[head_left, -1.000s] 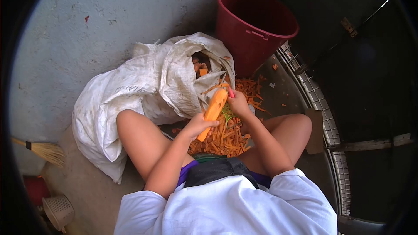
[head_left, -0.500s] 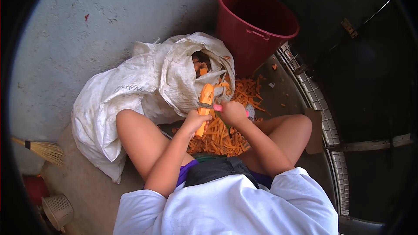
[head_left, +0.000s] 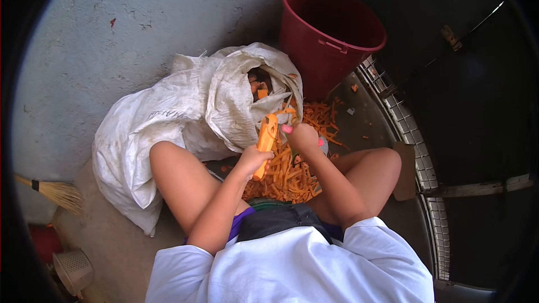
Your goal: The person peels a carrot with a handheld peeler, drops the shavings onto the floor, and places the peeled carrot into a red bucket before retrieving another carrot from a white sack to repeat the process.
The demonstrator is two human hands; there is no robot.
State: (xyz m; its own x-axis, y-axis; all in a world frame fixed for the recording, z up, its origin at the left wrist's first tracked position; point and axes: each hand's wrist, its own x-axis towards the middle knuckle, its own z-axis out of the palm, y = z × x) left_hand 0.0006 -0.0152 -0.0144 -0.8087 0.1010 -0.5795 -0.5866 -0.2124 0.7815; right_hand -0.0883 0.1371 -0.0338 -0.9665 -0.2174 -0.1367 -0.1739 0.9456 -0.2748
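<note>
My left hand [head_left: 254, 160] is closed round the lower part of a long, peeled orange carrot [head_left: 266, 140], which points up and away from me. Dark marks show at its far end. In my right hand [head_left: 304, 138] is a peeler [head_left: 287, 129] with a pink handle, gripped just right of the carrot. Its blade is hard to make out near the carrot's upper end. Below both hands, a heap of orange peelings [head_left: 289, 177] lies between my legs. A white woven sack [head_left: 185, 98] lies beyond, its mouth open on several orange-brown roots [head_left: 258, 84].
A large dark red bucket [head_left: 320, 50] stands behind the sack, near the grey wall [head_left: 140, 22]. On the left are a straw broom [head_left: 59, 195] and a beige perforated basket [head_left: 74, 272]. A dark panel with wire mesh [head_left: 410, 129] borders the right side.
The peeler has moved up along the carrot, towards its far end, and my right hand has shifted slightly upward. My left hand keeps its hold.
</note>
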